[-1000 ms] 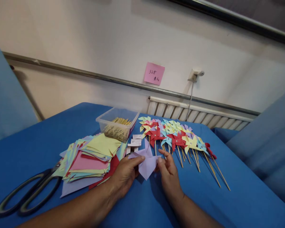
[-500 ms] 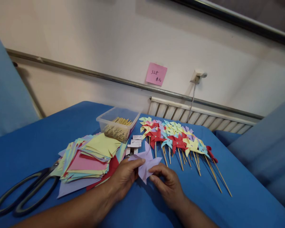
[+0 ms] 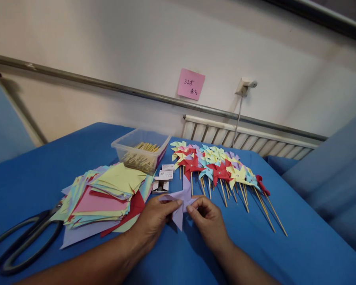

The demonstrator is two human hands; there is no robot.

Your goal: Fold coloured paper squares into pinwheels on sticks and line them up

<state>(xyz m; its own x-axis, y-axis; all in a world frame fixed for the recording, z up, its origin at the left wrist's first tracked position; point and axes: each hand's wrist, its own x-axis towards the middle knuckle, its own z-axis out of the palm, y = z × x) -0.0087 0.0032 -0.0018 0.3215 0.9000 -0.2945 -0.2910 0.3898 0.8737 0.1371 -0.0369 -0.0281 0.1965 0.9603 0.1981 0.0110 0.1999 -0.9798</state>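
Between my two hands is a purple paper pinwheel (image 3: 178, 215), its points folded in toward the middle and no stick visible on it. My left hand (image 3: 157, 215) pinches it from the left, thumb pressed near the centre. On the other side, my right hand (image 3: 209, 221) grips its right point between thumb and fingers. Just beyond the pinwheel lie small white boxes (image 3: 161, 185), the nearest one open with something dark inside. To the left is a stack of cut coloured paper (image 3: 106, 198), a yellow sheet on top.
Large scissors (image 3: 32, 233) lie left of the paper. A clear plastic tub (image 3: 163, 147) behind it holds many thin sticks (image 3: 142, 156). Finished pinwheels on sticks (image 3: 221, 174) lie in rows at the right on the blue cloth (image 3: 234, 245). A radiator (image 3: 219, 134) stands behind.
My right hand has shifted slightly up and left, its thumb closer to the pinwheel's centre. The right point now lies under those fingers. The whole view has shifted a little.
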